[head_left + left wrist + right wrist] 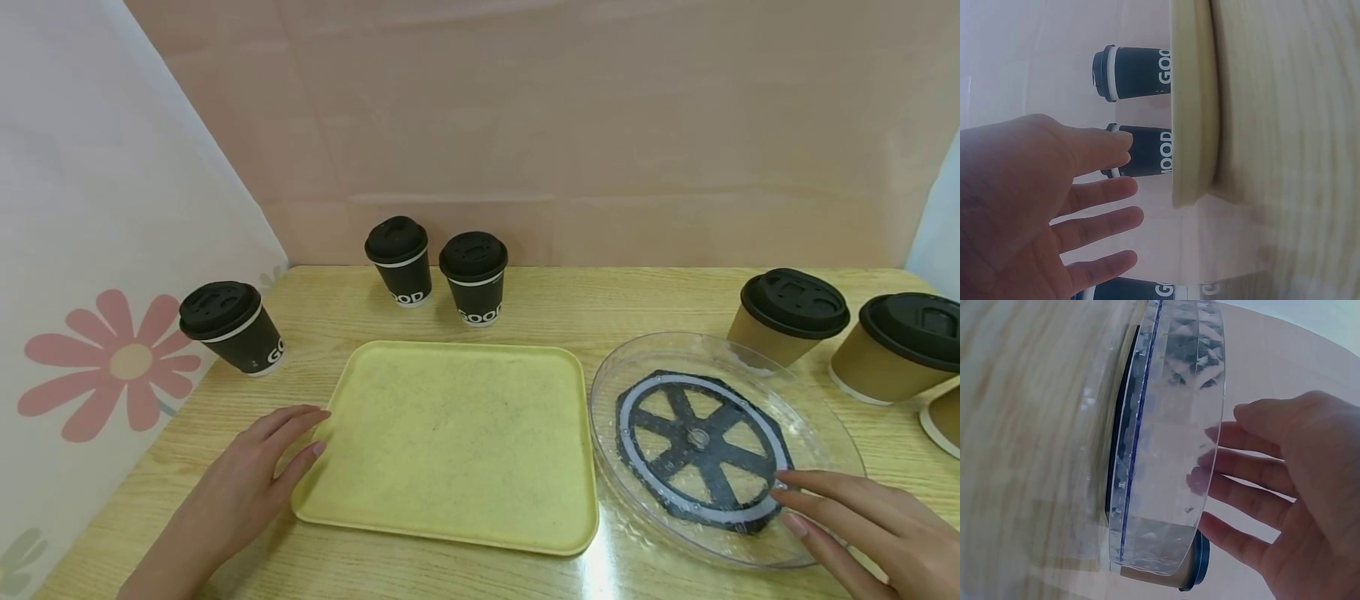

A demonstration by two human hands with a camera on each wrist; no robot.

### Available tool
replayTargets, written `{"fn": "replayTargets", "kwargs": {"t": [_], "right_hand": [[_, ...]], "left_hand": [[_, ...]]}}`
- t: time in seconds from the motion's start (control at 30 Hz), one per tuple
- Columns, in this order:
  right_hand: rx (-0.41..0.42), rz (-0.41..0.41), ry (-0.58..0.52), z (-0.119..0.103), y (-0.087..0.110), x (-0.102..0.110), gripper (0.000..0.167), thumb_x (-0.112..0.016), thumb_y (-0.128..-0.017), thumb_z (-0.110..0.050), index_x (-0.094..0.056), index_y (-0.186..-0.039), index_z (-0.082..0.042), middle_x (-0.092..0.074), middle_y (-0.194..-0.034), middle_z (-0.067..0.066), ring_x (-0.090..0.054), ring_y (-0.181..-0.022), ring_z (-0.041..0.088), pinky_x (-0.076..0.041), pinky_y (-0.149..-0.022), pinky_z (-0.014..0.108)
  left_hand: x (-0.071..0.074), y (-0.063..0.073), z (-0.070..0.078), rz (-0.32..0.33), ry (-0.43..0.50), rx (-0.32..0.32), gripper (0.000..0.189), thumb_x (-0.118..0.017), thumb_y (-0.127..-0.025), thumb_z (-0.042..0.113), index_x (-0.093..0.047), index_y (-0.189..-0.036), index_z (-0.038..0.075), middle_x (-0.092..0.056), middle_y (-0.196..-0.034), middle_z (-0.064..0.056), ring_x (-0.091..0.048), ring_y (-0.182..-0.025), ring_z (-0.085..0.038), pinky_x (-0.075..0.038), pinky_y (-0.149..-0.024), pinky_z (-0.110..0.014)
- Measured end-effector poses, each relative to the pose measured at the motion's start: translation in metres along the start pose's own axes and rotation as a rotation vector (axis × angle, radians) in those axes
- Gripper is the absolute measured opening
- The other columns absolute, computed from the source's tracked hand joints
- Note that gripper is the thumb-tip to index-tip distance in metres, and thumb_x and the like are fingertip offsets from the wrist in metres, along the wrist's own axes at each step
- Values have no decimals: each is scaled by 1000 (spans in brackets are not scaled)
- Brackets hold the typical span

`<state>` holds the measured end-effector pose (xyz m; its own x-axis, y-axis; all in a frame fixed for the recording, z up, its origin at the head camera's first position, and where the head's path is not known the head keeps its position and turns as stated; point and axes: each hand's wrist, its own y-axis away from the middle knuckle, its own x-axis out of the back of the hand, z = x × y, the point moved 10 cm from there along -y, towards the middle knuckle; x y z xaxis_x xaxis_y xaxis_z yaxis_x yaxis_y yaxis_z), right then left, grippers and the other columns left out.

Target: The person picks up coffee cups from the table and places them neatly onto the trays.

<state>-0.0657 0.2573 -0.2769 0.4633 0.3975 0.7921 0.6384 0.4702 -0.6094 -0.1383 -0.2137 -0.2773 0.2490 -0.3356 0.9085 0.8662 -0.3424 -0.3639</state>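
Note:
My left hand [251, 479] is at the left edge of a yellow rectangular tray [457, 450], its fingertips right by the rim in the head view. The left wrist view shows that hand [1029, 206] with fingers spread and nothing held, beside the raised tray edge [1194, 112]. On the right, my right hand [877, 525] reaches over the near right rim of a round clear plastic turntable [698, 438] with a dark spoked base. The fingers of the right hand [1297, 475] are extended and apart, some seen through the turntable's clear side wall [1172, 450].
Black lidded paper cups stand at the far left [236, 329] and behind the tray [401, 267], [476, 283]. Brown lidded cups [780, 321] line the right side behind the turntable, one cut off by the frame. A pinkish backdrop [570, 133] closes off the back.

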Motion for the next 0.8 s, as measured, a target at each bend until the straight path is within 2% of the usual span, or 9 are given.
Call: {"fn": "replayTargets", "kwargs": {"t": [0.33,0.53,0.8], "right_hand": [[11,-2,28,-1,1,0,56,-35,-101,-54,-76,-89,-18,-71,-89,1,-62,-73,2,-47,-67,3],[11,-2,25,0,2,-1,56,-36,-101,-54,-76,-88,-18,-71,-89,1,-63,-71,4,-47,-67,3],[5,-2,19,0,1,0,55,-36,-101,-54,-76,-89,-18,-71,-90,1,-59,-79,-5,-47,-68,3]], "left_hand": [[1,1,1,35,-5,-36,35,-76,-80,6,-68,-114,12,-65,-121,-6,-65,-106,-27,-53,-83,-47],[2,1,2,29,-8,-38,35,-76,-81,6,-68,-115,11,-65,-120,-6,-65,-106,-27,-53,-84,-46],[1,0,3,21,-8,-35,35,-75,-82,7,-67,-116,10,-65,-121,-6,-65,-106,-27,-53,-84,-46]]}}
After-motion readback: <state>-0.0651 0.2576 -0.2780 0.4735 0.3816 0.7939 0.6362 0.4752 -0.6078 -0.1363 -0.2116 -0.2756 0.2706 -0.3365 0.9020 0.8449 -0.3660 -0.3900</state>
